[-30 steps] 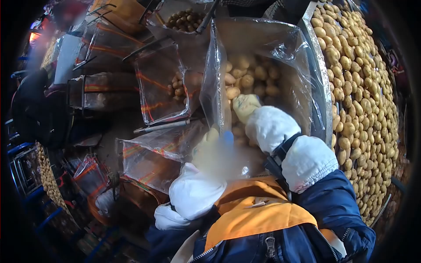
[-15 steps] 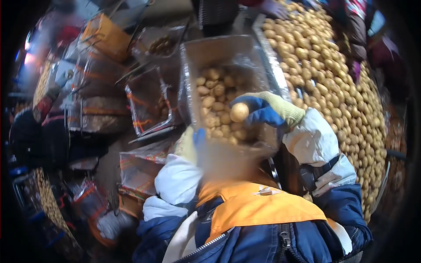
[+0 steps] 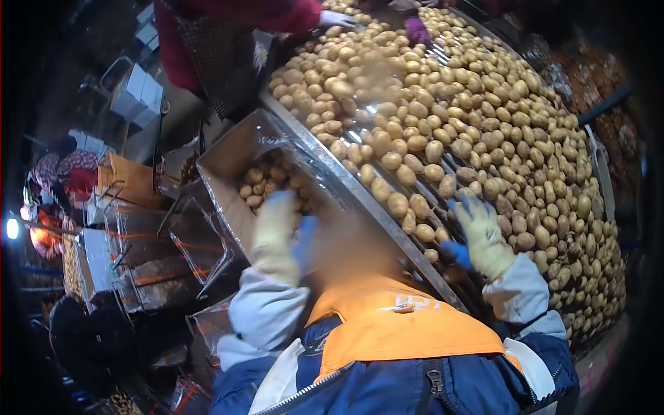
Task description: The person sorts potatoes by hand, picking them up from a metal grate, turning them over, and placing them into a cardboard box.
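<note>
My right hand (image 3: pixel 482 238), in a pale yellow glove with blue fingertips, reaches over the potatoes (image 3: pixel 498 149) on the sorting table. Its fingers and thumb are apart, and no potato shows in its grip. On the other side, my left hand (image 3: pixel 278 238), gloved the same way, is over the near side of a plastic-lined cardboard box (image 3: pixel 232 149). Its thumb stands away from the fingers, and nothing is visible in it. Potatoes in the box (image 3: pixel 266 181) lie beyond the fingertips. A blurred patch covers the box's near corner.
A metal rail (image 3: pixel 332 162) edges the table beside the box. Bars (image 3: pixel 453 166) show between potatoes. Across the table are a co-worker's pale-gloved hand (image 3: pixel 337 19) and another's purple glove (image 3: pixel 417 31). Lined boxes (image 3: pixel 149 238) and a white box (image 3: pixel 137 95) stand left.
The view has turned toward the table. My right hand, which held a potato over the box, is now over the table without it. My left hand stays by the box.
</note>
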Available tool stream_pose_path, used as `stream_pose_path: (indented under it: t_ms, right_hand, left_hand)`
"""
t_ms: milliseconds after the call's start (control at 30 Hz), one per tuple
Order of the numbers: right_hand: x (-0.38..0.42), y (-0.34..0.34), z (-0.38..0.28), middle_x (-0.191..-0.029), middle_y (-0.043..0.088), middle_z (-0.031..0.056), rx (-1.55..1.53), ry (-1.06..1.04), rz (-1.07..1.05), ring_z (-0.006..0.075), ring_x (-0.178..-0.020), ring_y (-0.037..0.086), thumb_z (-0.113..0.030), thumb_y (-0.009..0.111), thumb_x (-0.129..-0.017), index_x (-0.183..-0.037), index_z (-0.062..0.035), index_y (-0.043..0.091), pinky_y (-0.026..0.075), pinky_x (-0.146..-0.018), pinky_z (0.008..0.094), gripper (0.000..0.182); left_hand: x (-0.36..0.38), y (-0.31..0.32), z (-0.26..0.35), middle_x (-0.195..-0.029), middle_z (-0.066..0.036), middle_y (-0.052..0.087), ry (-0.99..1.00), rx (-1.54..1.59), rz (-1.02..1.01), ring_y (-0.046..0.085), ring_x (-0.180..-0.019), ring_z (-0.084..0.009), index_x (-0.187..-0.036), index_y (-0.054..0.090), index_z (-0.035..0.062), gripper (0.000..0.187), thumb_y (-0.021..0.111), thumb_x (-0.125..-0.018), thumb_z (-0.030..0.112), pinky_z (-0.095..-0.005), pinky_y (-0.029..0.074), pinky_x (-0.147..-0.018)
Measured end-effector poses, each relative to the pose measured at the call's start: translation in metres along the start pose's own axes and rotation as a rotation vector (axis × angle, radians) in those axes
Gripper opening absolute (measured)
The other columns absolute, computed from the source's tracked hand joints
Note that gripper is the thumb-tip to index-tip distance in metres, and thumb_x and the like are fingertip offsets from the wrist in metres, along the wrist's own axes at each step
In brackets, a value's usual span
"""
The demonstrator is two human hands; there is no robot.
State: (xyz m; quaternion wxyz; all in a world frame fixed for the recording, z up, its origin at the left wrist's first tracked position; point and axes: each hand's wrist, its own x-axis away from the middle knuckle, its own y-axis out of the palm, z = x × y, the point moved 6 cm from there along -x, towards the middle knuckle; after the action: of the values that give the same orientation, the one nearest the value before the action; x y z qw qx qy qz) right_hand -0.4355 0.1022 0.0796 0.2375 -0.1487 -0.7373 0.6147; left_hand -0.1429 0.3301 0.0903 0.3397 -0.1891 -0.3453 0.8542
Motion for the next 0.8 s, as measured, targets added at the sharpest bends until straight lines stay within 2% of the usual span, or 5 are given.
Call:
stream_pose_path:
  t_ms: [67, 167, 333, 700, 800]
  right_hand:
    - [0.027, 0.014, -0.008, -0.153, 0.044, 0.0271, 0.032, -0.033, -0.083, 0.0468, -0.144, 0.039, -0.047, 0.076, -0.085, -0.153, -0.0097, 0.043, 0.026, -0.120, 0.0609, 0.085]
    - [0.026, 0.037, -0.007, -0.156, 0.041, 0.0270, 0.076, -0.058, -0.047, 0.0485, -0.145, 0.036, -0.049, 0.070, -0.089, -0.157, -0.0152, 0.041, 0.022, -0.121, 0.0634, 0.081]
    - [-0.052, 0.042, 0.001, -0.158, 0.042, 0.0203, 0.166, -0.169, 0.111, 0.0450, -0.150, 0.032, -0.035, 0.058, -0.098, -0.153, -0.0212, 0.048, 0.018, -0.120, 0.0688, 0.058]
    - [-0.245, 0.036, -0.025, -0.161, 0.042, 0.0176, 0.171, -0.316, 0.210, 0.0401, -0.150, 0.038, -0.030, 0.059, -0.095, -0.147, -0.0106, 0.053, 0.025, -0.116, 0.0728, 0.056]
    - [-0.238, 0.008, -0.019, -0.159, 0.047, 0.0107, 0.055, -0.240, 0.293, 0.0325, -0.148, 0.040, -0.038, 0.057, -0.098, -0.141, -0.0184, 0.057, 0.028, -0.117, 0.0611, 0.047]
  left_hand:
    - [0.002, 0.057, 0.062, -0.130, -0.024, 0.057, 0.403, -0.229, -0.169, 0.053, -0.121, -0.0458, -0.135, 0.059, 0.0056, 0.056, 0.075, -0.083, 0.021, -0.0553, 0.043, -0.105]
    - [0.015, 0.156, 0.087, -0.155, -0.031, 0.042, 0.756, -0.259, -0.411, 0.036, -0.146, -0.0527, -0.146, 0.056, 0.0187, 0.054, 0.063, -0.098, 0.042, -0.0597, 0.030, -0.119]
    - [-0.056, 0.194, 0.079, -0.170, -0.024, 0.022, 0.546, -0.402, -0.394, 0.015, -0.157, -0.0504, -0.157, 0.046, 0.0307, 0.063, 0.053, -0.099, 0.055, -0.0754, 0.007, -0.120]
    - [-0.226, 0.189, 0.026, -0.176, -0.004, 0.011, 0.237, -0.713, -0.479, -0.002, -0.156, -0.0574, -0.158, 0.040, 0.0408, 0.070, 0.066, -0.092, 0.037, -0.0770, -0.001, -0.120]
    - [-0.260, 0.176, 0.030, -0.176, -0.002, 0.012, 0.150, -0.680, -0.473, 0.003, -0.155, -0.0581, -0.156, 0.042, 0.0418, 0.069, 0.068, -0.093, 0.038, -0.0759, 0.004, -0.121]
